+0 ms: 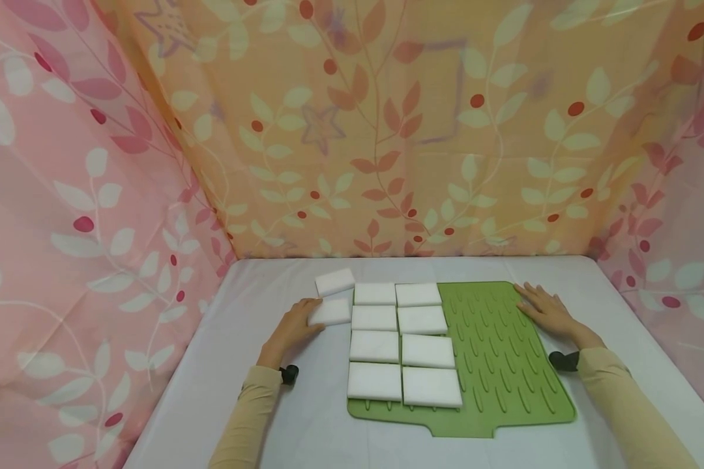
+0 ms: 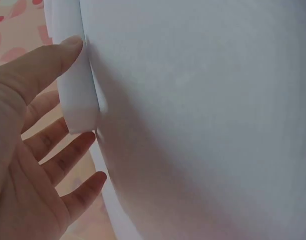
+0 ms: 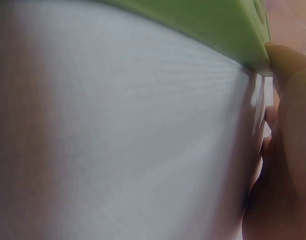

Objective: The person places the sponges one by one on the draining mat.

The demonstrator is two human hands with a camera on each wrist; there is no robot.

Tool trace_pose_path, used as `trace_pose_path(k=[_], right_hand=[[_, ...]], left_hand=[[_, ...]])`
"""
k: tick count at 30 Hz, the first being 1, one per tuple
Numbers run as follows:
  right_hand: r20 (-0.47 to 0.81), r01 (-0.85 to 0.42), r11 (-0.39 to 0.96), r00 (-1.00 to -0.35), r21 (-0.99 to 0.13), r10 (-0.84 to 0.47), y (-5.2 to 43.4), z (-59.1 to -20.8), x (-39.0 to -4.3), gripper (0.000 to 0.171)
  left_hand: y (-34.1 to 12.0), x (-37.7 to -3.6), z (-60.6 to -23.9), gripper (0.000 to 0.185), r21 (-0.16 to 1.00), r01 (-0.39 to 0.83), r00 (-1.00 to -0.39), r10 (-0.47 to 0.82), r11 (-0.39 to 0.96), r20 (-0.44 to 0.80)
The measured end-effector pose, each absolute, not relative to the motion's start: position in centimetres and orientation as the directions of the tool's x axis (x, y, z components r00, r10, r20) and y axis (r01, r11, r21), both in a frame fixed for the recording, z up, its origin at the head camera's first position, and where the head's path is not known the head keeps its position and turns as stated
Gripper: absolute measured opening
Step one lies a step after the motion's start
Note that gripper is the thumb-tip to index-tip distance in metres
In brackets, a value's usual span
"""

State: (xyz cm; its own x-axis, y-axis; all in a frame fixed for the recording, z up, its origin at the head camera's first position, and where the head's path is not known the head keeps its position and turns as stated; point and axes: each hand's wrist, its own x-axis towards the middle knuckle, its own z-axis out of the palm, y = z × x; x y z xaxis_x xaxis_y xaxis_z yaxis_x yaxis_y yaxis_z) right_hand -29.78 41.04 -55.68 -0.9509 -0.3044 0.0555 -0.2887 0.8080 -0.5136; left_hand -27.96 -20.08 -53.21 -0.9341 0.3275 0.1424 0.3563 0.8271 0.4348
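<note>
Sponge [image 1: 330,312], white block, sits on the counter [image 1: 270,417] left of centre frame, just off the left edge of the mat [image 1: 504,365]. Left hand [image 1: 290,329] is on it: fingers straight, thumb and fingertips touching its near and left sides; left wrist view shows the thumb [image 2: 53,55] against the block [image 2: 78,95], other fingers spread below it. No clear curl round it.

Second loose sponge [image 1: 334,281] lies just above it in frame, tilted, close but not clearly touching.

Green ribbed mat fills centre to lower right. Eight sponges [image 1: 401,345] on its left half, two columns of four, packed edge to edge. Right half of the mat bare.

Right hand [image 1: 544,311] rests flat at the mat's upper-right edge, fingers extended, holding nothing. Right wrist view: thumb tip against the mat edge [image 3: 217,30], rest blurred.

Floral curtain [image 1: 352,130] walls the back and both sides.
</note>
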Motion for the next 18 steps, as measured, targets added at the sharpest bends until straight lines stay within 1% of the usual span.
trace_pose_path(k=[4,11,18], right_hand=[[0.046,-0.288,0.811,-0.95,-0.509,-0.308,41.0,-55.4,-29.7,0.06],[0.051,-0.293,0.815,-0.949,-0.499,-0.311,40.9,-55.1,-29.6,0.06],[0.039,-0.285,0.817,-0.951,-0.5,-0.308,40.9,-55.2,-29.5,0.06]], left_hand=[[-20.4,-28.1,-53.2,0.063,0.454,0.342,-0.939,0.312,0.823,0.141],[-20.8,-28.0,-52.4,0.067,0.454,0.303,-0.952,0.287,0.838,0.106],[-20.6,-27.3,-50.7,0.066,0.438,0.334,-0.943,0.301,0.835,0.144]])
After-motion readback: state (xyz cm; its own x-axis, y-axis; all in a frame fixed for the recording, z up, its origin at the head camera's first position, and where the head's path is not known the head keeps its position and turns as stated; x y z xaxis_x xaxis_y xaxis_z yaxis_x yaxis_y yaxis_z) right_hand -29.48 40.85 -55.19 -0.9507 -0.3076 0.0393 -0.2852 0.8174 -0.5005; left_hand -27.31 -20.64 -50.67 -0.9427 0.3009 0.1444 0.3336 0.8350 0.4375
